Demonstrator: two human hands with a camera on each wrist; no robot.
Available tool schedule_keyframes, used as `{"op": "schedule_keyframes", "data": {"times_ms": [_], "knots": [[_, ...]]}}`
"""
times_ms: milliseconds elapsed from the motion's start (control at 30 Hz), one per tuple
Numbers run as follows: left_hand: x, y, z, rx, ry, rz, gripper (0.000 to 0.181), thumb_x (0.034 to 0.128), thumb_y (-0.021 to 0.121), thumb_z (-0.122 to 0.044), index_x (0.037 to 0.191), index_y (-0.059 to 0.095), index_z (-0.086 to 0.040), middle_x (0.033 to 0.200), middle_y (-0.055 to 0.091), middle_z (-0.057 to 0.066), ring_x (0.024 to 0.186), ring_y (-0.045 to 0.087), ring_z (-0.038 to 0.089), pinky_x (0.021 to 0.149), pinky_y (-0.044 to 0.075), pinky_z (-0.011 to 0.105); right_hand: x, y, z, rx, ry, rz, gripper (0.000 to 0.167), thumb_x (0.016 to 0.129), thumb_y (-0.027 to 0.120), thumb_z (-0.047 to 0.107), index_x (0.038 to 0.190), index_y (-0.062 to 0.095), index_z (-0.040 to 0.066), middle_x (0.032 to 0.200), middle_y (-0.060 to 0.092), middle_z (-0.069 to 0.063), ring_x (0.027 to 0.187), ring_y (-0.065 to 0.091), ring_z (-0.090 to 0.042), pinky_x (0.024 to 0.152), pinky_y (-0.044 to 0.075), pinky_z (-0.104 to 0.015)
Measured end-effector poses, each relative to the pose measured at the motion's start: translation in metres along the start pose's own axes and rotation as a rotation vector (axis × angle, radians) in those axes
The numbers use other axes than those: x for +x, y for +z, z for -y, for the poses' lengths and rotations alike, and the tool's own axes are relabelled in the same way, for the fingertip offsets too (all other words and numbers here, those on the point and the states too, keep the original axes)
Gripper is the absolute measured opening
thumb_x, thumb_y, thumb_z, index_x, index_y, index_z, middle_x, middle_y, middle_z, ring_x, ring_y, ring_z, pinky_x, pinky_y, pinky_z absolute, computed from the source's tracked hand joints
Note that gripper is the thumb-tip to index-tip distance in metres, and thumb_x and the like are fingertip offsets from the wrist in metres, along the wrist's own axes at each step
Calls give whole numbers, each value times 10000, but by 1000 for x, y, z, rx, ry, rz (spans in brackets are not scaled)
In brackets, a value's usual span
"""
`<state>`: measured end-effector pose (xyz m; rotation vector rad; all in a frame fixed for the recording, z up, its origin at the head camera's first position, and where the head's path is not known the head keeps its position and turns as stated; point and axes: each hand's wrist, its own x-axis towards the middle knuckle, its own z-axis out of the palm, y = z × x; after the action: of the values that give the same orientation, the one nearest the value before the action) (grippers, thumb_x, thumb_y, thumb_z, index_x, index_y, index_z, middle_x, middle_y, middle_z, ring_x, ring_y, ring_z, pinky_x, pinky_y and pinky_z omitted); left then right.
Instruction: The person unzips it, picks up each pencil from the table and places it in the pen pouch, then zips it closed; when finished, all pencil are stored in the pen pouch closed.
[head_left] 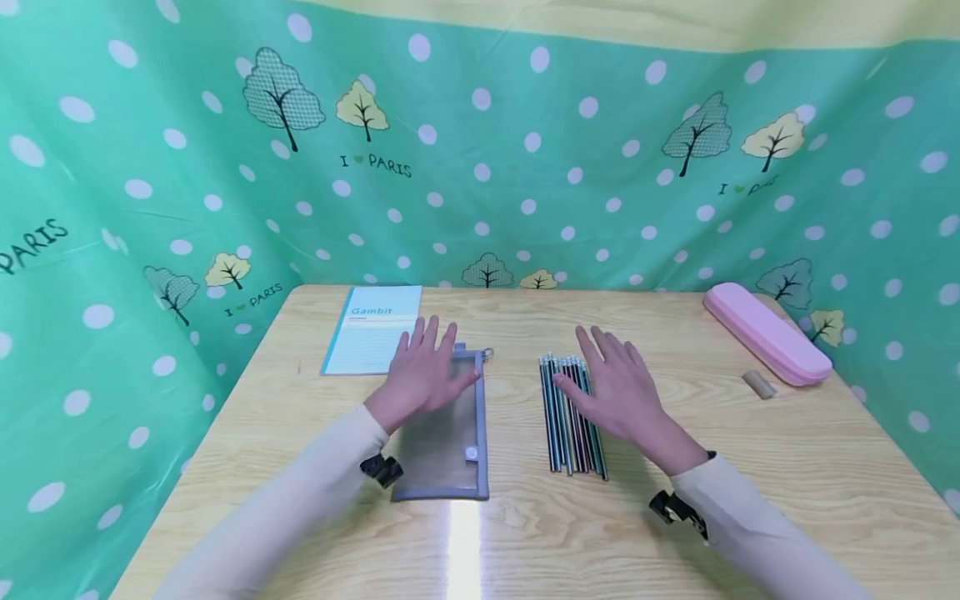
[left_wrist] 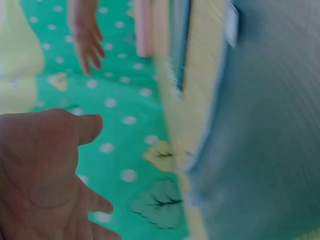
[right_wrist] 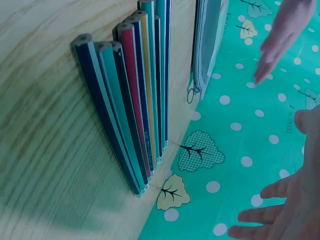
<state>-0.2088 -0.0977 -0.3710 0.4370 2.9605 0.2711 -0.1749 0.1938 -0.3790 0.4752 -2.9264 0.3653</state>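
In the head view my left hand (head_left: pixel 423 375) is held with fingers spread above a grey zip pouch (head_left: pixel 442 442), holding nothing. My right hand (head_left: pixel 617 390), fingers also extended, hovers over the right side of a bundle of pencils (head_left: pixel 566 417) lying side by side. The left wrist view shows the left hand (left_wrist: pixel 45 175) apart from the pouch (left_wrist: pixel 270 125). From the right wrist, the pencils (right_wrist: pixel 125 90) in several colours lie on the table, with the right hand (right_wrist: pixel 290 195) raised off them.
A light blue notebook (head_left: pixel 375 333) lies at the back left, partly behind the left hand. At the right are a pink case (head_left: pixel 768 333) and a small grey-brown object (head_left: pixel 759 384). A green patterned cloth (head_left: pixel 480 150) hangs behind the wooden table (head_left: pixel 525 542).
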Motion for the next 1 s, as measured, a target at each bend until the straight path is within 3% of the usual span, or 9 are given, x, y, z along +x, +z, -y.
{"op": "schedule_keyframes", "data": {"times_ms": [200,433,633,767,867,1000], "knots": [[35,17,20,-9,102,46,798,1046,577,-450,1610,263,18,1637,305,273,1502,314,459,1251,298,598,2,5,3,114,-70,-97,690,1025,579,439,1515,458,-32,1483,517,-297,1355,496,-502,1150,406,-661],[53,30,31,3,133,98,812,1004,679,-395,1603,296,-4,1558,457,246,1419,455,429,1218,337,606,3,10,7,224,-98,-161,518,1028,594,337,1417,588,-6,1387,619,-256,1279,575,-475,1066,494,-648],[56,31,30,-17,146,67,853,892,824,-357,1551,407,-11,1455,558,229,1346,522,406,1177,383,584,5,11,11,269,-109,-165,474,1028,599,312,1374,625,-11,1340,653,-251,1240,611,-454,1035,530,-623],[54,29,28,-96,174,60,680,821,888,-252,1389,584,-36,1240,630,178,1150,599,343,1041,519,499,5,12,12,269,-103,-152,469,1031,593,309,1368,628,-15,1339,652,-256,1235,614,-455,1033,533,-621],[52,27,27,-142,210,34,482,839,860,-196,1253,656,-55,1110,622,126,995,597,272,909,572,430,5,13,12,273,-107,-152,456,1030,596,299,1351,638,-21,1321,662,-258,1225,623,-452,1032,536,-615],[47,24,22,-214,241,-4,307,951,749,-263,1176,689,-63,1051,645,91,906,586,227,817,562,389,7,17,13,295,-142,-174,404,1021,618,250,1302,664,-38,1266,696,-241,1185,656,-427,1014,559,-590]]}}
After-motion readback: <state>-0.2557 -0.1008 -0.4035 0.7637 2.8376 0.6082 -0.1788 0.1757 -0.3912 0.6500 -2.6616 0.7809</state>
